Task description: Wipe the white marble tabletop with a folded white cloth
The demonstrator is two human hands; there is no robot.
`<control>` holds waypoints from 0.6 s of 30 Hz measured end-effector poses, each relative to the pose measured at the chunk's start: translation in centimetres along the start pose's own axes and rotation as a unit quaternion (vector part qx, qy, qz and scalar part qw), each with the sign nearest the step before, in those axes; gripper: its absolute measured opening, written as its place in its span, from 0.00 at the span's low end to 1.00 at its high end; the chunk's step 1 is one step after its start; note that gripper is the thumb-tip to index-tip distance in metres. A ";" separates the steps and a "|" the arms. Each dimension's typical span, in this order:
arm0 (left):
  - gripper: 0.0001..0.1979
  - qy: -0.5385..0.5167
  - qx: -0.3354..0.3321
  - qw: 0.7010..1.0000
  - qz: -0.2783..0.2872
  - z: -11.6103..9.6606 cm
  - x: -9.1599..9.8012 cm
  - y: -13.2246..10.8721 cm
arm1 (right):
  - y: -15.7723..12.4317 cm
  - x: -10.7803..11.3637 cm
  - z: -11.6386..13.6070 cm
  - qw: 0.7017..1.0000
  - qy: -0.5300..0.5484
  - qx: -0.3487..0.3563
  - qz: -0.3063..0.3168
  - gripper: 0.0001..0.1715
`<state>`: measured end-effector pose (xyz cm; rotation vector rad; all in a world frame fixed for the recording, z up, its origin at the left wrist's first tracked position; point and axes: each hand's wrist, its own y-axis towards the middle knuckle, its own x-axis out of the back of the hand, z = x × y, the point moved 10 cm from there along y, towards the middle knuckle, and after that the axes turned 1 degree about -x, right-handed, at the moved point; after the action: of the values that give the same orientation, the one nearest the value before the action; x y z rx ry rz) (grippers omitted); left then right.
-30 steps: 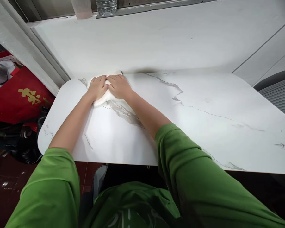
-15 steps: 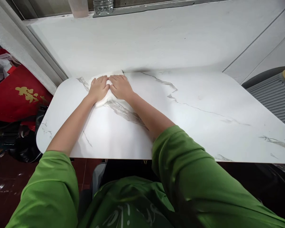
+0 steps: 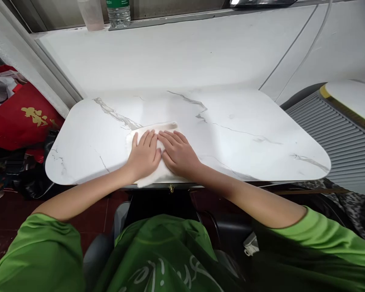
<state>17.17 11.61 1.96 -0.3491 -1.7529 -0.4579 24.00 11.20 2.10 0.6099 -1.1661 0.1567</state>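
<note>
A white cloth [image 3: 158,173] lies spread on the white marble-patterned table [image 3: 246,129], near its front edge. One lower corner of the cloth reaches that edge. My left hand [image 3: 144,156] rests flat on it with the fingers stretched forward. Beside it, my right hand [image 3: 179,154] also presses flat on the cloth, fingers extended. The two hands nearly meet at the thumbs and index fingers. Both palms hide much of the cloth's middle.
A clear bottle [image 3: 119,17] and a translucent cup [image 3: 92,16] stand on the ledge behind the table. At left hangs a red bag [image 3: 18,117]. A grey ribbed surface [image 3: 337,142] lies to the right. A small brass knob [image 3: 171,188] shows below the table edge.
Both hands and the cloth have come from the table's back edge towards me and the front edge. The head view has shifted, showing more at the right.
</note>
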 end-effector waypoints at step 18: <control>0.25 -0.031 -0.002 0.999 0.004 2.1 -0.9 7.7 | 6.2 -1.1 -5.8 1.000 0.013 -0.022 -0.005 0.27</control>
<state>19.21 19.39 1.57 -0.3758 -1.8116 -0.4487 25.69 19.63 1.97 0.5742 -1.1377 0.1295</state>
